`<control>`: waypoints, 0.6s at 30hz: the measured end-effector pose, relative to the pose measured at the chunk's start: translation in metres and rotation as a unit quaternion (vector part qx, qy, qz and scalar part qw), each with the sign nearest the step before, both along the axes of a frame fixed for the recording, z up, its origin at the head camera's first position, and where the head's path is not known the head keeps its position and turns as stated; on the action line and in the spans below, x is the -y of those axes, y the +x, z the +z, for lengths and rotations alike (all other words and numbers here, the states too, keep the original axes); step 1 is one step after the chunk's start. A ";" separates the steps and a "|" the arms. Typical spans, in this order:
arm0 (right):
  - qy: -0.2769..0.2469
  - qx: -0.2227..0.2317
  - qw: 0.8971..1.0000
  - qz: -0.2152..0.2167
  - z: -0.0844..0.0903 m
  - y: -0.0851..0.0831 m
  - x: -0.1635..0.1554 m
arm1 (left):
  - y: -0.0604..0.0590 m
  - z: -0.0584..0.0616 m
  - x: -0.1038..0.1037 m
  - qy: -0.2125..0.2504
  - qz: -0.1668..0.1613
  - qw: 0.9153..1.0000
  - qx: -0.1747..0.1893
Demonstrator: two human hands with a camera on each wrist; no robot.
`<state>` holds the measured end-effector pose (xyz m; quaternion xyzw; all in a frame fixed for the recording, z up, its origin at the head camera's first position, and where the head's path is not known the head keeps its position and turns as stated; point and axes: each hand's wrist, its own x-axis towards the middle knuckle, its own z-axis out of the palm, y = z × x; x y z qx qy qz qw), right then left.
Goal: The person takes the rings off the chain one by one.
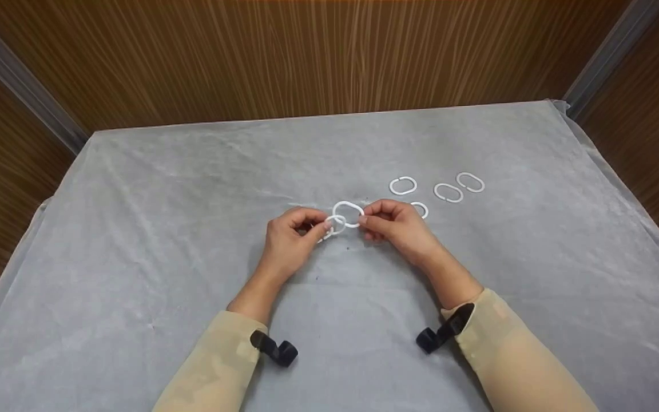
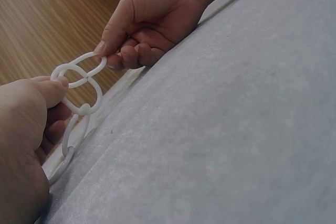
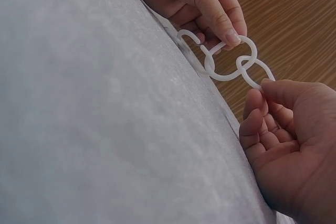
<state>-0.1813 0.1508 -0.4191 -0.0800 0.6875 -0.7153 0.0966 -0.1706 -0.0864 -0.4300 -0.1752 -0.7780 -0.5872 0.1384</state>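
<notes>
Just below the middle of the head view, the left hand (image 1: pixel 292 232) pinches a short chain of white oval plastic rings (image 1: pixel 332 226). The right hand (image 1: pixel 395 220) pinches the end white oval ring (image 1: pixel 348 214), already looped through its neighbour. Both grips are narrow, holding plastic. Higher and to the right, four loose white oval rings (image 1: pixel 448 192) lie unjoined on the grey cloth-covered counter (image 1: pixel 192 189), so I judge the linking partly done.

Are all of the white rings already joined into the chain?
No: several loose rings lie apart on the grey cloth, beyond the chain held by both hands.
</notes>
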 end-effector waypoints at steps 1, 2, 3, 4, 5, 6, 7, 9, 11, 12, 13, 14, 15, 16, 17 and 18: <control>0.001 0.000 1.000 0.000 0.000 0.000 0.000 | 0.000 0.000 0.000 0.000 0.000 1.000 0.000; 0.001 0.001 1.000 -0.001 0.000 0.000 0.000 | 0.000 0.000 0.000 -0.001 0.000 1.000 0.000; 0.002 0.001 1.000 -0.002 0.000 0.000 0.000 | 0.000 0.000 0.000 -0.001 0.000 1.000 0.000; 0.003 0.001 1.000 -0.003 0.000 0.000 0.000 | 0.000 0.000 0.000 -0.001 0.000 1.000 0.001; 0.005 0.000 1.000 -0.003 0.000 0.000 0.000 | 0.000 0.000 0.000 -0.001 0.000 1.000 0.001; 0.005 0.001 1.000 -0.004 0.000 0.000 0.000 | 0.000 0.000 0.000 -0.002 0.000 1.000 0.001; 0.006 0.000 1.000 -0.004 0.000 0.000 -0.001 | 0.000 0.000 0.000 -0.001 0.000 1.000 0.001; 0.007 0.000 1.000 -0.004 0.000 0.000 -0.001 | 0.000 0.000 0.000 -0.001 0.000 1.000 0.000; 0.008 0.001 1.000 -0.004 0.000 0.000 -0.001 | 0.001 0.001 0.000 -0.002 0.000 1.000 0.000; 0.007 0.001 1.000 -0.004 0.000 0.000 0.000 | 0.001 0.001 0.000 -0.002 0.000 1.000 0.000; 0.008 0.001 1.000 -0.004 0.000 -0.001 -0.001 | 0.001 0.001 0.000 -0.002 0.000 1.000 0.001; 0.007 0.001 1.000 -0.004 0.000 -0.001 -0.001 | 0.001 0.001 0.000 -0.001 0.000 1.000 0.001; 0.007 0.001 1.000 -0.003 0.000 -0.001 -0.001 | 0.001 0.001 0.000 -0.001 -0.001 1.000 0.001; 0.005 0.002 1.000 -0.003 0.000 -0.001 -0.001 | 0.001 0.001 0.000 -0.002 -0.001 1.000 0.001; 0.003 0.004 1.000 -0.003 0.000 -0.001 -0.001 | 0.001 0.001 0.000 -0.002 -0.002 1.000 0.002; 0.002 0.005 1.000 -0.003 0.000 -0.001 -0.001 | 0.001 0.001 0.000 -0.001 -0.002 1.000 0.001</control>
